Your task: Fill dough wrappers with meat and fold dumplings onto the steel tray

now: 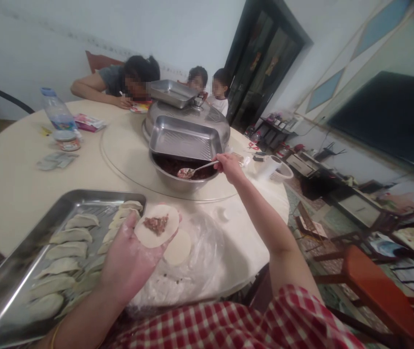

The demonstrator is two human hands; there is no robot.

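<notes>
Filling (156, 225), pinkish brown and minced, lies in a small heap on a thin, round, pale dough wrapper (171, 224), which is held above the table's near edge, just beside the right end of a large rectangular metal tray (65, 201). The left hand (134, 259) supports this wrapper from below, gripping it lightly with the thumb at its edge. The right hand (228, 167) is closed around the handle of a silvery metal spoon (201, 167), whose reddish-smeared end is inside a round, deep metal bowl (187, 184) of dark mixture. A ribbed rectangular metal pan (185, 138) hides the bowl's far part, in front of a big domed metal lid (207, 116). Pale, folded, crescent-shaped dumplings (71, 236) lie in rows in the large tray. Another flat, round dough piece (178, 248) rests on a crumpled clear plastic sheet (209, 247) beside the left hand. Across the round, cream-coloured table (7, 179), a person in a grey top (108, 77) bends forward, near a clear plastic bottle with a blue cap (57, 111).
</notes>
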